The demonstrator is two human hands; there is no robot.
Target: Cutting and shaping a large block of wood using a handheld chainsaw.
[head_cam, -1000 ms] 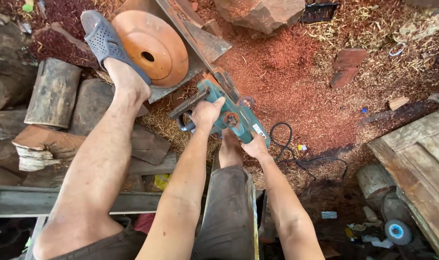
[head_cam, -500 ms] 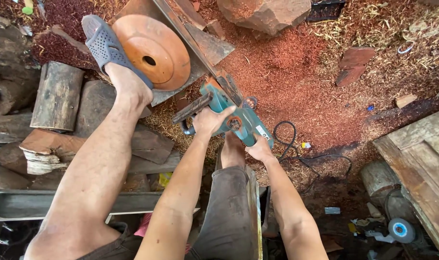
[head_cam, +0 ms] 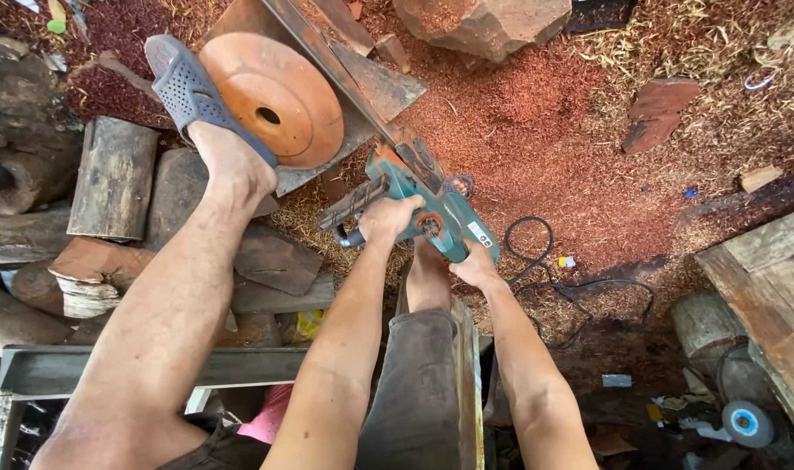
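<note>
Red sawdust ground with logs at left, teal chainsaw (head_cam: pixel 423 204) mid-frame, left hand (head_cam: pixel 388 218) clasping its front handle, right hand (head_cam: pixel 475 265) gripping rear, bar cutting wood slab (head_cam: pixel 362 87) beside orange disc (head_cam: pixel 271 97), sandalled foot (head_cam: pixel 207 117) bracing it

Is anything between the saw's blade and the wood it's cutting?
Nothing visible. The saw, held by the left hand and right hand, has its blade lying right on the wood block. The foot presses the round disc beside it, apart from the blade.
</note>
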